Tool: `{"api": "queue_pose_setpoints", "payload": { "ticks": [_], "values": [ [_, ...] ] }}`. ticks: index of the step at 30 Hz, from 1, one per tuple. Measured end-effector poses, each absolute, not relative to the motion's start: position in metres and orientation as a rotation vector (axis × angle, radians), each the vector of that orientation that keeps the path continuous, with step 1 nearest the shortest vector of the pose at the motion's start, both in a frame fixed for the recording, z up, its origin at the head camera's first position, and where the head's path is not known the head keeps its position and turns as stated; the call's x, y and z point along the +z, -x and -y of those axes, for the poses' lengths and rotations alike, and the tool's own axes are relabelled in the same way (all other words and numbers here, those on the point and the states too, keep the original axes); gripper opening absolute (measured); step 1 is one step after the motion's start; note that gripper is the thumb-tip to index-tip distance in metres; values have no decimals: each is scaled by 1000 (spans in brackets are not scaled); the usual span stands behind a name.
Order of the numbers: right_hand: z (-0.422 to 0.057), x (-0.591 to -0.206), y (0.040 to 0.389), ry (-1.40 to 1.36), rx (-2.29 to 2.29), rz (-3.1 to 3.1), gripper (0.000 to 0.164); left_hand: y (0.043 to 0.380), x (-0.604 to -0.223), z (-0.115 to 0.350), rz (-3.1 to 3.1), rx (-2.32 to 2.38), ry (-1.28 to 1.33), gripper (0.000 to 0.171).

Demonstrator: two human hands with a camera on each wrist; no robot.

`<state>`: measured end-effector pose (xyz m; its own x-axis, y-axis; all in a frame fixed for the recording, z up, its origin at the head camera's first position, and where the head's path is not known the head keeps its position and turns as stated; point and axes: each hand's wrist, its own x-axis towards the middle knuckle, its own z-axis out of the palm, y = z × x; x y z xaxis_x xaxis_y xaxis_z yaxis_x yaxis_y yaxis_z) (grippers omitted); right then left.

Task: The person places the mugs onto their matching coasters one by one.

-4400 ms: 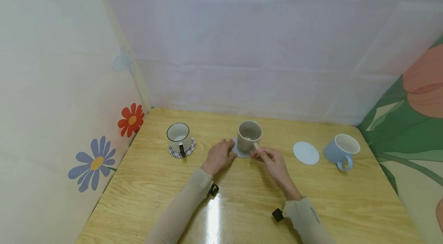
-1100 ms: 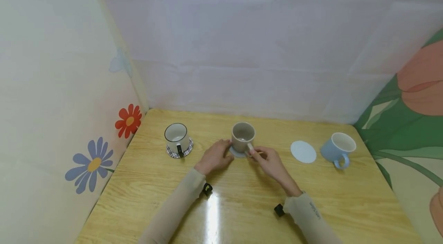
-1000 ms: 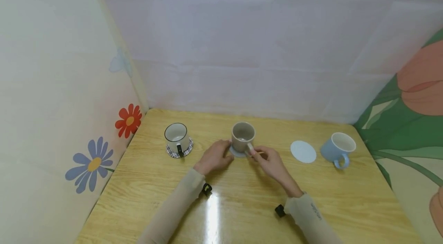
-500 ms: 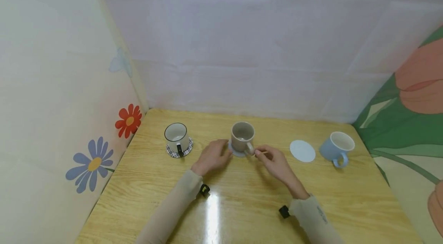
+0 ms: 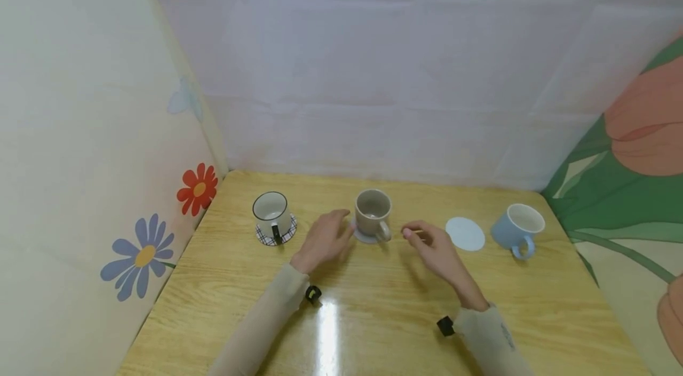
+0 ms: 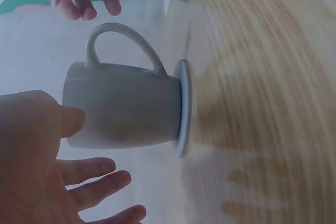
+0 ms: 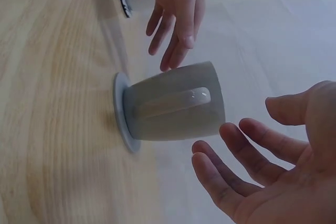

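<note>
A grey-beige mug (image 5: 373, 213) stands upright on a round grey coaster (image 5: 366, 239), its handle toward the front right. Just left of it hovers my left hand (image 5: 324, 239), fingers spread and holding nothing. To the mug's right my right hand (image 5: 434, 248) is raised with loosely bent fingers, apart from the handle. The left wrist view shows the mug's base resting flat on the coaster's top (image 6: 183, 108). In the right wrist view, the right hand (image 7: 283, 166) has space between thumb and fingers.
At left, a white mug (image 5: 271, 214) with a black rim stands on a checked coaster (image 5: 288, 232). On the right lie a bare pale round coaster (image 5: 465, 233) and, beside it, a light blue mug (image 5: 517, 226). Cloth walls (image 5: 331, 67) border the wooden table (image 5: 373, 316).
My right hand has let go of the grey-beige mug's handle and drawn back to the right. My left hand has come away from the coaster, slightly leftward. The mug stays on its coaster.
</note>
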<state>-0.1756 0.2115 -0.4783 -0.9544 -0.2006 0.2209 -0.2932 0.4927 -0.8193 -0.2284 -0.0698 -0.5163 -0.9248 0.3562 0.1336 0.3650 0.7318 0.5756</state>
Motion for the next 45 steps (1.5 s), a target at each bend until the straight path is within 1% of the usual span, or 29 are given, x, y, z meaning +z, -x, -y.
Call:
{"api": "queue_pose_setpoints", "payload": {
  "ticks": [4,13,21,28,37,45],
  "values": [
    [-217,-475,175,-456,1441,2597,28,228,-513,69,2867,-962,588,53],
    [-234,-467,174,-359,1382,2653,32,233,-501,62,2734,-806,669,59],
    [-246,-464,171,-331,1363,2643,31,233,-493,58,2662,-825,691,54],
    [-256,-462,169,-348,1356,2579,26,236,-487,48,2647,-847,703,53],
    [-274,-462,166,-307,1350,2594,30,239,-479,35,2600,-804,768,50],
    [-289,-459,156,-241,1308,2614,30,237,-472,19,2559,-826,811,47]
  ]
}}
